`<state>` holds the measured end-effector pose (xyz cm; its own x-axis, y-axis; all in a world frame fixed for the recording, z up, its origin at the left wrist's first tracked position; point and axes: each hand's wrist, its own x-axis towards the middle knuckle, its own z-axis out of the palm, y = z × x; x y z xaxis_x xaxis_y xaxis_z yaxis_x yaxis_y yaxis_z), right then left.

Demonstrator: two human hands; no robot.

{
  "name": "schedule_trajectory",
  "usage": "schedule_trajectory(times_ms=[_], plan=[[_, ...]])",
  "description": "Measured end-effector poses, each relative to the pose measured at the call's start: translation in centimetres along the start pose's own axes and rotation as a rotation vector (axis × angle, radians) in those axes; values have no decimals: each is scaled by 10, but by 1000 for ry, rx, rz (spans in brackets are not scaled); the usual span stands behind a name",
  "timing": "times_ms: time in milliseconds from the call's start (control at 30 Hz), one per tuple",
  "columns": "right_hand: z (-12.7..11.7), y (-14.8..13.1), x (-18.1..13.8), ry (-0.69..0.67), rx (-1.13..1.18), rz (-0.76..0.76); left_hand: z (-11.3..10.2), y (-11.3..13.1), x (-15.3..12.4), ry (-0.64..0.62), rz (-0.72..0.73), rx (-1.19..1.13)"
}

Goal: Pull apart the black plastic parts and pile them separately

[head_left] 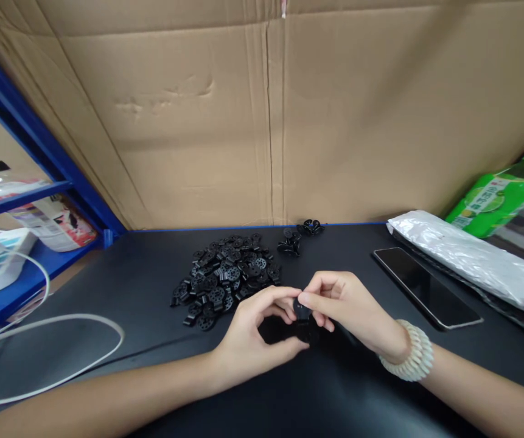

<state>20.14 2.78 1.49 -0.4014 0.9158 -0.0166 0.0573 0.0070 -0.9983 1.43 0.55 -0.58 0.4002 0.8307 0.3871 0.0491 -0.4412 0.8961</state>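
Between my two hands is a small black plastic clip with a round disc-shaped end; its lower part is dark against the table. My left hand has its fingertips on the clip's left side, thumb stretched below it. My right hand, with a pale coiled band at the wrist, pinches the clip's top between thumb and fingers. Behind my left hand lies a heap of similar black clips, many with holes in their round discs. Two small clusters of black pieces sit further back.
A phone lies right of my hands, beside a silvery plastic package and a green bottle. Cardboard walls the back edge. At left are a blue shelf frame, a white power strip and a looped white cable.
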Motion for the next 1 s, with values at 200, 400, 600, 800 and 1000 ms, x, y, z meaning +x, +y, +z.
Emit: schedule_trajectory(times_ms=[200, 400, 600, 800, 1000], plan=[[0, 4, 0, -12, 25, 10, 0, 3, 2, -5, -101, -97], [1, 3, 0, -22, -32, -29, -1, 3, 1, -20, -96, -172], [8, 4, -1, -67, 43, 0, 0, 1, -1, 90, -253, -252], [9, 7, -1, -118, 120, 0, 0, 4, 1, 150, -298, -290], [10, 6, -2, -88, 63, -37, -1, 2, 1, 141, -294, -334]])
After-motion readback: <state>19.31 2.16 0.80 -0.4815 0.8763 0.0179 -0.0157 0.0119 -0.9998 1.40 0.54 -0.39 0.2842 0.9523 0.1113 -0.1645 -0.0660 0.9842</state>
